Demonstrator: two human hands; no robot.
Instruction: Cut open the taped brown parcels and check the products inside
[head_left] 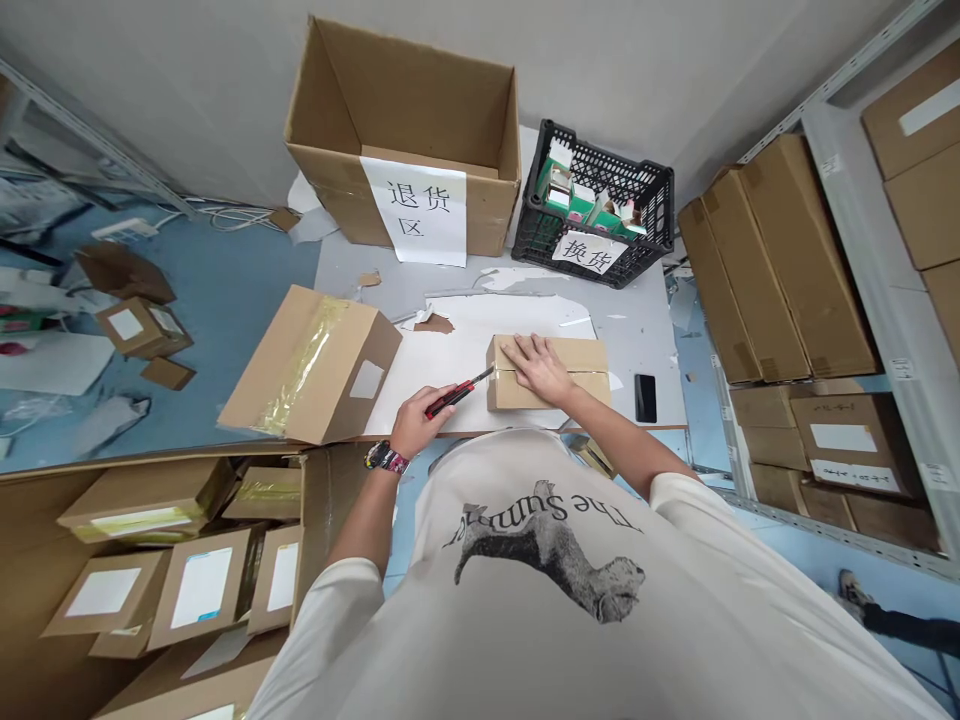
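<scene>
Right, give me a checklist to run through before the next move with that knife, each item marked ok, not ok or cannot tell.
1. Knife gripped in the left hand: ok.
2. Small box steadied by the right hand: ok, palm down on top.
3. Right fingers well away from the blade: not ok, I'd say; they lie near its tip.
4. Phone out of the blade's way: ok, beyond the box's far end.
5. Table free of scraps: not ok, torn cardboard lies there.
6. Contents safe from the blade: cannot tell, hidden.
</scene>
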